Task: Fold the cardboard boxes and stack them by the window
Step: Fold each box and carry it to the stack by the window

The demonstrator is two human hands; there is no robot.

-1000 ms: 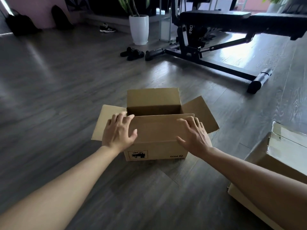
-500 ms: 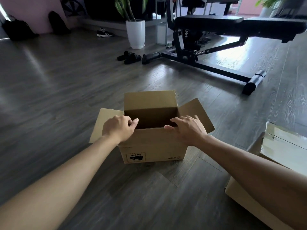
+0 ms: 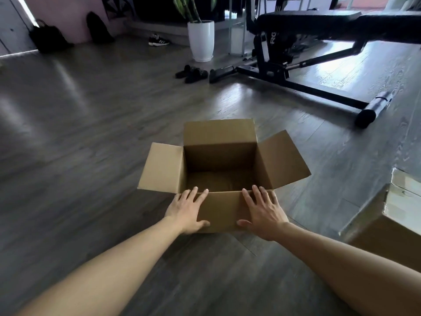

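A brown cardboard box (image 3: pixel 219 153) stands open on the dark wood floor, mouth up. Its far flap stands upright, its left and right flaps splay outward, and its near flap is pushed down against the front wall. My left hand (image 3: pixel 188 209) lies flat on the left part of that near flap with straight fingers. My right hand (image 3: pixel 264 210) lies flat on the right part, fingers spread. The inside of the box looks bare.
Another cardboard box (image 3: pixel 387 222) sits at the right edge. A black weight bench (image 3: pixel 319 28) stands behind, with its foot roller (image 3: pixel 373 108) near the box. A white plant pot (image 3: pixel 201 41), black slippers (image 3: pixel 192 74) and a sneaker (image 3: pixel 158 41) lie farther back.
The near flap, which stood up under both hands, is now folded down against the front wall. Both hands went down with it and flattened. The view now looks down into the box.
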